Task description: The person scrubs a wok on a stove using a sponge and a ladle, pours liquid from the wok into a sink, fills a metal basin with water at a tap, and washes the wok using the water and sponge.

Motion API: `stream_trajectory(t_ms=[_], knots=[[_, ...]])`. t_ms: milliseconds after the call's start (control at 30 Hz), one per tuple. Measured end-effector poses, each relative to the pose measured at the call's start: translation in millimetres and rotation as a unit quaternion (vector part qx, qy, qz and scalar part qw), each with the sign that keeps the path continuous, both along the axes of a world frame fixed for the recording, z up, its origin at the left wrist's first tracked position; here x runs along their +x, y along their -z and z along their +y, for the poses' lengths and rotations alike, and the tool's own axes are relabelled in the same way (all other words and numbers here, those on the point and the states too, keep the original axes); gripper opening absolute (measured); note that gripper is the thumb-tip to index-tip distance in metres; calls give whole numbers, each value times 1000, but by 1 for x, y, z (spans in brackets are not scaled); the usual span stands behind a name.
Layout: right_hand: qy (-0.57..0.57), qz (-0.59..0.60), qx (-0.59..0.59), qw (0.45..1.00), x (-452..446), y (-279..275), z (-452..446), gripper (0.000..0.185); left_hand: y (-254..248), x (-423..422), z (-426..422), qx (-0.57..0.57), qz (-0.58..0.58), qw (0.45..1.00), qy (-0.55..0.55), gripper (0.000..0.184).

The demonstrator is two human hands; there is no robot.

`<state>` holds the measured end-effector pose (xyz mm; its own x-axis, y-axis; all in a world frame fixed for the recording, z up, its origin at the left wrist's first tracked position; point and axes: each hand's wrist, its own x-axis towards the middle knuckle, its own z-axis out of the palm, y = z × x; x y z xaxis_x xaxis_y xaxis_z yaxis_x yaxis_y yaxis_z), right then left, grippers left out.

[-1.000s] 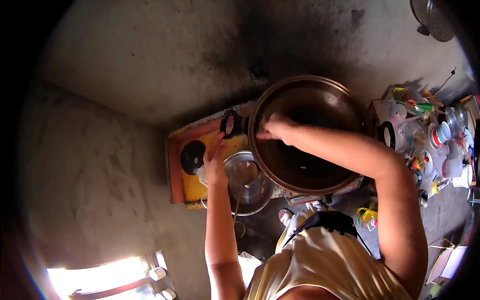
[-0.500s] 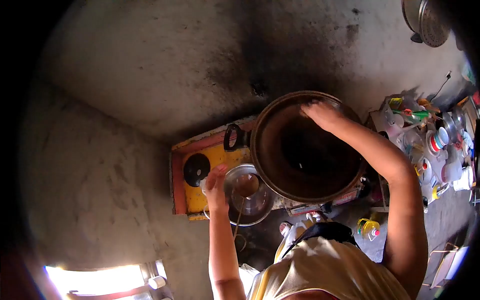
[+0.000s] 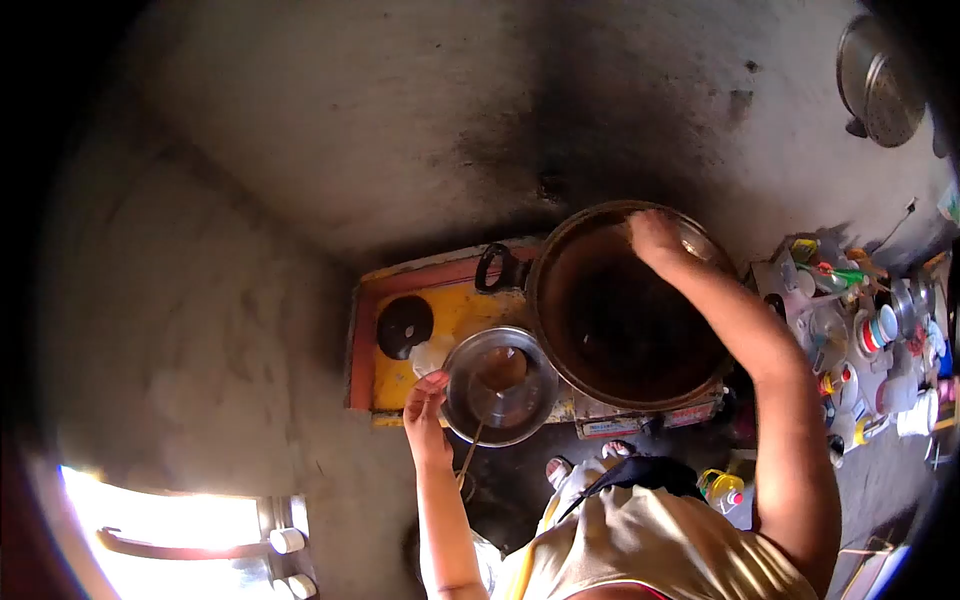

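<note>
My left hand is at the left rim of a shiny metal bowl, its fingers bent and closed on the edge. In the bowl lies a ladle with a brownish round head and a long thin handle that points down toward me. My right hand reaches into a large dark wok and presses against its far inner wall. Its fingers are curled; whatever they hold is hidden. The wok's black loop handle sticks out to the left. A pale crumpled thing sits just beyond my left hand.
Under the bowl and wok is a yellow stove top with a pinkish raised border and a black disc. A sooty wall stands behind. At right, a shelf holds crowded containers. A yellow oil bottle stands on the floor.
My left hand has come down from beside the black disc to the bowl's left rim. My right hand stays at the wok's far inner wall. The view has shifted slightly.
</note>
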<state>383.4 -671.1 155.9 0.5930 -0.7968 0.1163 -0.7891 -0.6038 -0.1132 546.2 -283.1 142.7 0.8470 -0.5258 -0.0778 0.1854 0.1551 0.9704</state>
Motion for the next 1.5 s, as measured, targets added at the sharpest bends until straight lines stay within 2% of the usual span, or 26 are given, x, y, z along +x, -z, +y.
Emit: stream_trajectory(t_ms=[33, 100, 133, 167, 233, 300, 367, 433, 500, 600, 667, 700, 733, 767, 833, 900, 967, 1033, 1133, 1200, 1300, 1400, 1433, 1500], knots=[[-3, -45, 38, 998, 17, 20, -7, 24, 0, -2, 3, 0, 10, 1000, -11, 16], [-42, -75, 107, 991, 33, -8, 34, 24, -1, -5, 9, -6, 7, 1000, -13, 16], [-120, -79, 55, 988, 50, 15, 32, 23, -2, -6, 12, -10, 3, 1000, -10, 16], [-178, -113, 66, 975, 54, 15, 48, 11, -3, -7, 16, -9, 3, 1000, -13, 16], [-330, -108, 109, 932, 46, 8, 71, 11, -7, -11, 24, 4, -12, 1000, -21, 16], [-409, 30, 304, 860, 30, 1, 82, 18, -6, -13, 31, 1, -9, 999, -33, 16], [-496, 117, 266, 818, 0, -17, 91, 14, -5, -14, 39, -5, -4, 999, -46, 16], [-478, 180, 46, 858, -25, -39, 94, 10, -4, -15, 46, 11, 7, 997, -70, 15], [-426, 127, 14, 896, -45, -66, 88, 10, 3, -14, 54, 1, 3, 997, -72, 16], [-359, -110, -30, 926, -71, -101, 91, 10, 8, -19, 63, 31, 0, 996, -85, 15], [-312, -241, -45, 918, -82, -93, 91, 10, 11, -23, 68, 34, 6, 996, -86, 14], [-325, -236, -40, 915, -89, -79, 81, 10, 13, -23, 69, 36, 9, 996, -83, 14], [-299, -87, -33, 950, -98, -62, 68, 11, 15, -23, 72, 43, 4, 996, -80, 14], [-263, 64, -28, 962, -107, -50, 60, 12, 20, -24, 74, 33, 8, 996, -83, 14], [-265, -59, -17, 962, -116, -45, 54, 13, 20, -24, 79, 50, 1, 995, -86, 13], [-192, -198, 17, 961, -108, -72, 74, 12, 21, -25, 84, 38, -5, 995, -93, 13], [-206, -249, -14, 946, -101, -87, 90, 12, 24, -25, 90, 25, -20, 996, -86, 13], [-213, -284, 32, 934, -86, -84, 104, 13, 26, -26, 92, 43, 1, 995, -91, 13], [-251, -264, 87, 927, -54, -88, 145, 14, 22, -27, 91, 61, 5, 995, -84, 13], [-338, -269, 63, 900, -33, -80, 166, 17, 18, -28, 89, 57, -10, 996, -66, 13], [-374, -240, 66, 893, -13, -80, 196, 36, 17, -24, 86, 41, -25, 997, -52, 14], [-328, -227, 61, 915, -23, -83, 183, 34, 6, -20, 78, 62, -14, 997, -45, 15], [-299, -261, 60, 916, -32, -81, 174, 30, 3, -19, 75, 68, -8, 997, -41, 16], [-213, -223, 4, 951, -59, -92, 150, 26, 6, -13, 64, 43, -16, 999, -18, 18]])
